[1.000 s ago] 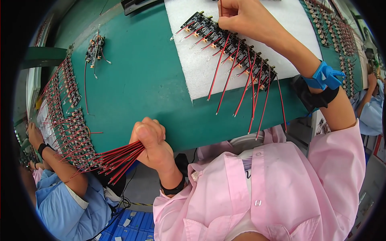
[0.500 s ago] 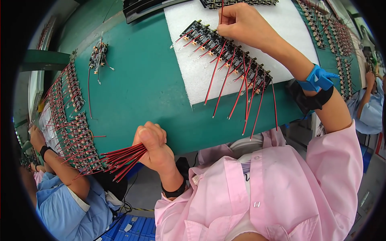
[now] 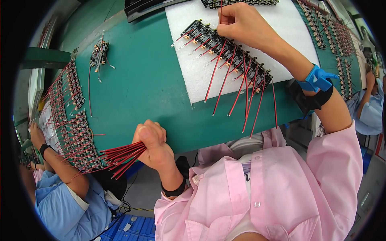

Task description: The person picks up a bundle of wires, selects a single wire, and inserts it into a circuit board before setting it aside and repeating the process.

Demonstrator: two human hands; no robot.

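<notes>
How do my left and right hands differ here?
Your left hand grips a bundle of red wires; your right hand pinches what looks like one red wire. The left is nearer you; the right is farther out, beside circuit boards. The right wears a blue strap; the left, a black band, nothing blue. Both are closed.

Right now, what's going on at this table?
The left hand grips a bundle of red wires near the edge of the green table. The right hand pinches a red wire at a row of circuit boards on a white sheet. Long wires trail from several boards; the pinched wire's lower end is hidden.
</notes>
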